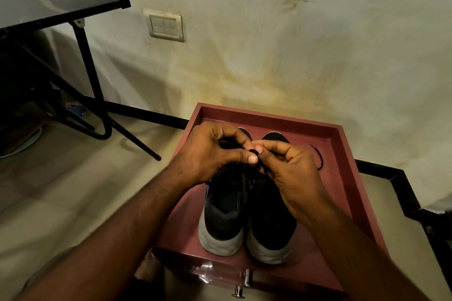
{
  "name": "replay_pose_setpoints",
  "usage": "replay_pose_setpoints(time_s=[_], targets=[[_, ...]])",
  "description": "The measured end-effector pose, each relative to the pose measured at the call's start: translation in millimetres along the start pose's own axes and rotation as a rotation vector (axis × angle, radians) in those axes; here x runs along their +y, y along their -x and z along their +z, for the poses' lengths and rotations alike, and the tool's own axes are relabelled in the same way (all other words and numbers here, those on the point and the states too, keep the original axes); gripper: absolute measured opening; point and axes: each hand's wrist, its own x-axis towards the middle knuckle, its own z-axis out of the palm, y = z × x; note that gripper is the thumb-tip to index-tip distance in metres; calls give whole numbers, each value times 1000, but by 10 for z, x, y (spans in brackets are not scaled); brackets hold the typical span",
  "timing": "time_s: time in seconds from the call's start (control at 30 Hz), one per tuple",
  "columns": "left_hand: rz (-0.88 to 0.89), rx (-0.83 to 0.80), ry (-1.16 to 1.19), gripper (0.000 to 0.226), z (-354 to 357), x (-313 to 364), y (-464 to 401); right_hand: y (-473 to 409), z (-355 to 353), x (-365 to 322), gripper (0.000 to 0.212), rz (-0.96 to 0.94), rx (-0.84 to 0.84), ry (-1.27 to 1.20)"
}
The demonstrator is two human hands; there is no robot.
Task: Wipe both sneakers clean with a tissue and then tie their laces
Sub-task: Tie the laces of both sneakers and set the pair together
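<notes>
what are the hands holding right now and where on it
Both the left hand and right hand pinch the black lace of the left sneaker, fingertips on its strands above the tongue.

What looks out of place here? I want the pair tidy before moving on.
One loose black lace trails off the right dark sneaker onto the floor of the reddish-brown wooden tray, untied. Otherwise nothing stands out.

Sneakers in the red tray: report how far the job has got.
Wiping cannot be judged; no tissue is in view. In hand: the left hand and right hand pinch a black lace above the left black sneaker with a pale sole. Left: the right matching sneaker seems untied, since a loose black lace trails onto the red wooden tray.
</notes>
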Motion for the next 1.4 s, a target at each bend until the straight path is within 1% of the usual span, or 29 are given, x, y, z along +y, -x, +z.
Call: replay_pose_setpoints(time_s=[0.07,0.1,0.17,0.2,0.3,0.4,0.47,0.57,0.67,0.7,0.77,0.83,0.87,0.93,1.0,1.07,1.17,1.27,1.33,1.37,1.4], targets=[[42,3,-129,19,-2,-44,-25,1,-2,-16,13,7,-51,36],[46,-26,-141,20,-4,-61,-29,2,-1,-19,15,16,-71,44],[45,-76,-86,21,5,-87,-21,5,0,-16,23,34,-102,65],[37,-65,-53,21,12,-74,-13,9,0,-18,26,41,-119,70],[-3,73,6,25,10,-14,-12,34,3,-59,31,52,-179,24],[-45,167,-137,31,-25,-11,-32,27,-19,-84,37,25,-166,34],[-71,195,-240,27,-47,-35,-36,17,-27,-69,33,-73,-96,160],[-68,112,-390,10,-55,-24,-27,23,-14,-18,21,-299,-30,391],[-58,14,-503,13,-92,-17,-39,28,4,25,14,-527,25,586],[-51,-35,-550,14,-95,-12,-44,26,7,32,12,-582,47,630],[-54,-138,-604,17,-84,-21,-49,15,9,42,11,-632,79,669],[-86,-207,-543,26,-94,-69,-41,2,20,53,12,-648,95,672],[-120,-227,-460,30,-105,-97,-35,-4,31,57,12,-651,101,667],[-213,-243,-215,35,-113,-119,-8,-11,50,54,12,-658,97,655],[-300,-196,-1,39,-105,-120,13,-2,68,45,17,-677,63,656],[-351,-146,111,39,-95,-124,3,24,81,43,21,-686,11,655],[-351,-149,144,43,-89,-141,-17,54,94,38,19,-713,-1,673],[-335,-149,122,44,-83,-115,-20,45,70,3,6,-764,45,697],[-333,-111,67,33,-85,-71,-22,47,47,-33,4,-740,34,719],[-329,-76,-9,24,-101,-51,-29,50,22,-43,7,-708,20,740],[-335,-28,-135,14,-142,-55,-36,47,-18,-53,11,-659,-1,765]])
